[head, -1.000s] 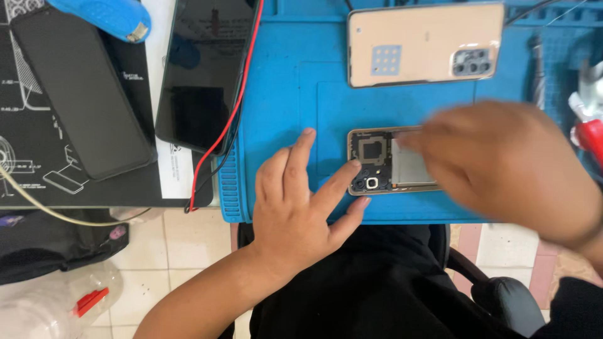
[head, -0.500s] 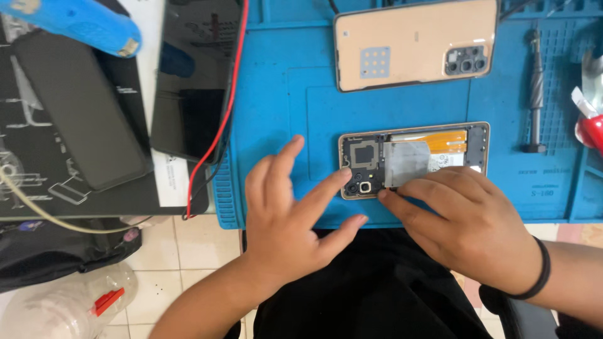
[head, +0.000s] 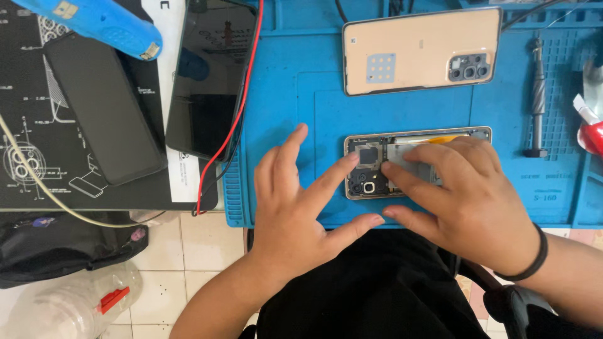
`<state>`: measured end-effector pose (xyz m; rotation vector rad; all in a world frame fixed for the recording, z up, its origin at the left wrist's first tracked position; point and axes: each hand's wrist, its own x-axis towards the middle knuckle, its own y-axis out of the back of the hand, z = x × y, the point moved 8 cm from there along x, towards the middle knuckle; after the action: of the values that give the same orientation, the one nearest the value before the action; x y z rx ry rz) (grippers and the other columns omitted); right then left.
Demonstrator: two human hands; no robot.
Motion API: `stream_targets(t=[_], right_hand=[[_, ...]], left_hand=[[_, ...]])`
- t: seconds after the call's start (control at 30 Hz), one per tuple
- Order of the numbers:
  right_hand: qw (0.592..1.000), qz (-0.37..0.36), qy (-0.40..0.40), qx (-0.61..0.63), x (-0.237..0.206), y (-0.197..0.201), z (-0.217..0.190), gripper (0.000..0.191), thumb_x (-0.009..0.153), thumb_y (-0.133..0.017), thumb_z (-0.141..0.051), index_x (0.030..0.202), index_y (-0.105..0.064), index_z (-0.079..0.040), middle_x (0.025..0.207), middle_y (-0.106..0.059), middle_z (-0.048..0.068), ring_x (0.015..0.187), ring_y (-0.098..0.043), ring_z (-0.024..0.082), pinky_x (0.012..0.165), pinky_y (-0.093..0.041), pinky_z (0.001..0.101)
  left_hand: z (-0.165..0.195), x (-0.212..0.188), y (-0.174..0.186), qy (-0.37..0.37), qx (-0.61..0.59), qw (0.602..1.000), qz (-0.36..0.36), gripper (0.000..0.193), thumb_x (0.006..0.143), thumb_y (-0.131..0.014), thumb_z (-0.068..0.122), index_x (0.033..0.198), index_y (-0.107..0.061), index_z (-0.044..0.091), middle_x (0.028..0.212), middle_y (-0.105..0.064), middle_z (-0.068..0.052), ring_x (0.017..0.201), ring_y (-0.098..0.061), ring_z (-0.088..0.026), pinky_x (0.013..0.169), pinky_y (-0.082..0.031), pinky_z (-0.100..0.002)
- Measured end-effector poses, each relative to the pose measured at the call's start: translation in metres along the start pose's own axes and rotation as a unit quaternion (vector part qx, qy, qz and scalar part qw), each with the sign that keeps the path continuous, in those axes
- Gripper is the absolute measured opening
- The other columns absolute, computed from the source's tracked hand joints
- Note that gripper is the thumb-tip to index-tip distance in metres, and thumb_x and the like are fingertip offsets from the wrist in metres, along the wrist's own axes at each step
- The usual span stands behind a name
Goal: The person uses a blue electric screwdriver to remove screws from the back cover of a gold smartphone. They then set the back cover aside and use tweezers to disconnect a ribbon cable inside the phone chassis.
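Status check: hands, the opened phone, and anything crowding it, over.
Left hand spread, fingertip on opened phone with exposed circuit board. Right hand covers its middle, nothing gripped. Peach back cover lies apart above, metal screwdriver to the right.

Left hand [head: 295, 210] & forearm: bare, no sleeve, no rings. Right hand [head: 468, 198]: bare; thin black band [head: 531, 260] round wrist. Lap: black garment [head: 370, 289], near edge of view.

An opened phone [head: 377, 166] lies on the work mat [head: 282, 94], with the left hand [head: 295, 207] at its left end and the right hand [head: 468, 201] over its right part. The back cover [head: 418, 50] lies farther away. A screwdriver [head: 537, 94] lies to the right, two phones [head: 103, 107] to the left.
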<state>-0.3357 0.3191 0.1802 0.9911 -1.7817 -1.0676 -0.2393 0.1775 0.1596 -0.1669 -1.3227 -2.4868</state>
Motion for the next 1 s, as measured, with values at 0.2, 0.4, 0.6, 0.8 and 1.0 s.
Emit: stream_targets(t=[0.2, 0.4, 0.6, 0.8, 1.0], right_hand=[[0.999, 0.007, -0.030, 0.012, 0.002, -0.002, 0.003, 0.044, 0.077, -0.082, -0.038, 0.114, -0.076, -0.014, 0.122, -0.057, 0.011, 0.114, -0.055, 0.035, 0.099, -0.045, 0.0512], [0.997, 0.029, -0.058, 0.051, 0.009, 0.002, 0.009, 0.043, 0.076, -0.083, -0.030, 0.114, -0.073, -0.013, 0.127, -0.061, 0.013, 0.114, -0.059, 0.035, 0.101, -0.045, 0.0504], [0.999, 0.018, -0.029, 0.033, 0.017, 0.008, 0.009, 0.064, 0.072, -0.085, -0.027, 0.129, -0.064, -0.005, 0.113, -0.066, 0.011, 0.101, -0.061, 0.033, 0.099, -0.046, 0.0520], [0.996, -0.027, -0.020, 0.078, 0.022, 0.009, 0.011, 0.058, 0.067, -0.088, -0.026, 0.119, -0.070, -0.007, 0.102, -0.067, 0.009, 0.088, -0.063, 0.031, 0.086, -0.050, 0.0442], [0.999, 0.002, 0.016, 0.052, 0.029, 0.018, -0.001, 0.055, 0.069, -0.087, -0.029, 0.116, -0.071, -0.006, 0.104, -0.068, 0.010, 0.091, -0.067, 0.025, 0.074, -0.054, 0.0350]], left_hand=[[0.003, 0.008, -0.007, -0.004, 0.041, 0.999, -0.004, 0.068, 0.081, -0.081, 0.066, 0.134, -0.069, 0.025, 0.157, -0.034, -0.028, 0.132, -0.040, -0.042, 0.110, -0.035, -0.054], [0.002, 0.009, -0.009, -0.007, 0.046, 0.999, 0.004, 0.070, 0.078, -0.081, 0.067, 0.131, -0.070, 0.022, 0.155, -0.037, -0.028, 0.131, -0.041, -0.042, 0.108, -0.035, -0.054], [0.000, 0.006, -0.005, 0.001, 0.035, 0.999, 0.035, 0.071, 0.078, -0.085, 0.063, 0.130, -0.069, 0.018, 0.154, -0.042, -0.023, 0.130, -0.044, -0.042, 0.109, -0.038, -0.052], [-0.012, -0.006, 0.008, 0.025, -0.083, 0.993, 0.086, 0.073, 0.078, -0.092, 0.047, 0.134, -0.063, 0.009, 0.149, -0.052, -0.018, 0.132, -0.052, -0.037, 0.109, -0.045, -0.045], [-0.033, -0.025, 0.014, 0.021, -0.226, 0.962, 0.151, 0.057, 0.093, -0.080, 0.026, 0.139, -0.055, 0.004, 0.140, -0.059, -0.014, 0.121, -0.057, -0.027, 0.104, -0.046, -0.041]])
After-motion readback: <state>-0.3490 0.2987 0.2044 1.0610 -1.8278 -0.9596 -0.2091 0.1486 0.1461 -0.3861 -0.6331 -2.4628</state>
